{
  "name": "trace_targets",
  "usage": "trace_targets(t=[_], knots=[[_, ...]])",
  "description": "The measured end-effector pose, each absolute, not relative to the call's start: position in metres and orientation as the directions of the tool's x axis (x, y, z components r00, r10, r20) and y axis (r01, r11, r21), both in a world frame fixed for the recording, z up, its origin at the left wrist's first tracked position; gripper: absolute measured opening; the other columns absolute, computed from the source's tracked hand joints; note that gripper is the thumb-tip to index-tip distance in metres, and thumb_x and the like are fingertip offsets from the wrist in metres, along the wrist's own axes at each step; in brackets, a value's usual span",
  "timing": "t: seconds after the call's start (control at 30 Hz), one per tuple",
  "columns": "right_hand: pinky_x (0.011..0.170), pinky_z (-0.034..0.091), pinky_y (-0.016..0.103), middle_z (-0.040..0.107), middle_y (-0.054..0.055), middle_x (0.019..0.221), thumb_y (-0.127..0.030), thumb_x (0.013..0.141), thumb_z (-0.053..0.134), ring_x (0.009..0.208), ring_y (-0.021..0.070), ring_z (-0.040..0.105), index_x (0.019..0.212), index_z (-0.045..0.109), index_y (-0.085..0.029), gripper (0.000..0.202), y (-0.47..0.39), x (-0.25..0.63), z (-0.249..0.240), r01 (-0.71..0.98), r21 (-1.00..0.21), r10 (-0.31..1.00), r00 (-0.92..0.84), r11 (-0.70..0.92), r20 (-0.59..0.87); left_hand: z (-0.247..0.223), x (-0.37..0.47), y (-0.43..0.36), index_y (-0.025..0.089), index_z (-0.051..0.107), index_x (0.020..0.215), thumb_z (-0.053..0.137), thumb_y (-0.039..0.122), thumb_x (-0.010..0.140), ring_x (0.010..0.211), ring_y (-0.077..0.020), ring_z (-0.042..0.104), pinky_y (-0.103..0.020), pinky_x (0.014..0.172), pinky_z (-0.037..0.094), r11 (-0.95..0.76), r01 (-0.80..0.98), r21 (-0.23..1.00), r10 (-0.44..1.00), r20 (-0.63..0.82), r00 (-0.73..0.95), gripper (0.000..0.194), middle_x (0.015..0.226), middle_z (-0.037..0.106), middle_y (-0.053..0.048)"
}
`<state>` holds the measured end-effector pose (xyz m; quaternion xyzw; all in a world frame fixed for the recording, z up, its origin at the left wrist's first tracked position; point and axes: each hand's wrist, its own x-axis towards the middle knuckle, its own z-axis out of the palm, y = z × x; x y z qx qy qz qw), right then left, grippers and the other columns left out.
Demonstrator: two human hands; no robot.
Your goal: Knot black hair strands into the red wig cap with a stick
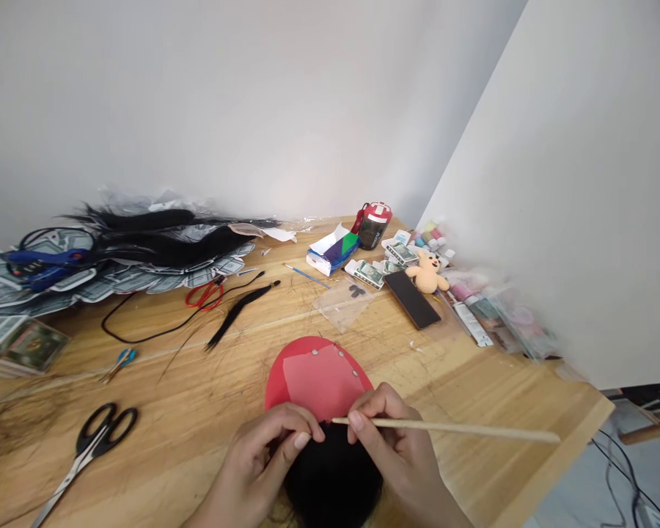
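Note:
A red rounded form (273, 385) rests on the table in front of me, with a lighter red patch (313, 378) held by several small silvery pins. Black hair (333, 480) hangs from its near edge. My right hand (393, 433) pinches a thin wooden stick (473, 427), whose tapered tip points left at the border between patch and hair. At the same border, my left hand (269, 455) is closed, thumb and fingers bent close to the stick's tip. What lies between those left fingertips is too small to make out.
Black-handled scissors (96, 447) lie on the left, beyond them red-handled scissors (204, 295) and a hair bundle (242, 312). Long black hair (170, 248) covers the back left. A phone (412, 301), teddy bear (429, 271), tissue pack (333, 249) and red-topped container (375, 226) stand back right.

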<state>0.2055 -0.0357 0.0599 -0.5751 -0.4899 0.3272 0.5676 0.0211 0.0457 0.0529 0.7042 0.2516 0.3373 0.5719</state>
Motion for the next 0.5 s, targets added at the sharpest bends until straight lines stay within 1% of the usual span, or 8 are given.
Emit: trace_targets(t=[0.13, 0.23, 0.37, 0.5], knots=[[0.057, 0.046, 0.025, 0.064, -0.001, 0.064, -0.039, 0.096, 0.061, 0.059, 0.0154, 0.062, 0.075, 0.057, -0.022, 0.028, -0.033, 0.205, 0.066, 0.127, -0.989, 0.949, 0.299, 0.070, 0.105, 0.054, 0.020, 0.046, 0.024, 0.069, 0.087, 0.055, 0.036, 0.099, 0.079, -0.0136, 0.067, -0.018, 0.070, 0.051, -0.157, -0.029, 0.987, 0.769, 0.141, 0.624, 0.022, 0.087, 0.072, 0.000], [0.059, 0.045, 0.025, 0.064, -0.001, 0.064, -0.040, 0.095, 0.061, 0.060, 0.0152, 0.061, 0.073, 0.056, -0.022, 0.029, -0.032, 0.203, 0.066, 0.105, -0.993, 0.948, 0.308, 0.046, 0.076, 0.056, 0.017, 0.047, 0.025, 0.070, 0.090, 0.056, 0.036, 0.099, 0.084, -0.0138, 0.068, -0.017, 0.072, 0.052, -0.141, -0.027, 0.990, 0.781, 0.128, 0.611, 0.019, 0.091, 0.073, -0.001], [0.063, 0.045, 0.026, 0.064, -0.001, 0.066, -0.040, 0.096, 0.060, 0.065, 0.0159, 0.062, 0.073, 0.057, -0.022, 0.029, -0.032, 0.200, 0.065, 0.106, -0.994, 0.938, 0.340, 0.028, 0.063, 0.061, 0.013, 0.049, 0.029, 0.072, 0.092, 0.060, 0.035, 0.097, 0.090, -0.0131, 0.068, -0.016, 0.081, 0.051, -0.165, -0.037, 0.986, 0.781, 0.154, 0.605, 0.015, 0.093, 0.075, 0.001], [0.065, 0.044, 0.027, 0.062, -0.001, 0.069, -0.038, 0.096, 0.061, 0.066, 0.0158, 0.060, 0.072, 0.061, -0.021, 0.029, -0.033, 0.199, 0.065, 0.133, -0.991, 0.942, 0.330, 0.022, 0.065, 0.062, 0.009, 0.051, 0.029, 0.072, 0.093, 0.059, 0.035, 0.098, 0.095, -0.0139, 0.069, -0.017, 0.084, 0.051, -0.158, -0.025, 0.987, 0.776, 0.140, 0.615, 0.015, 0.098, 0.076, 0.001]])
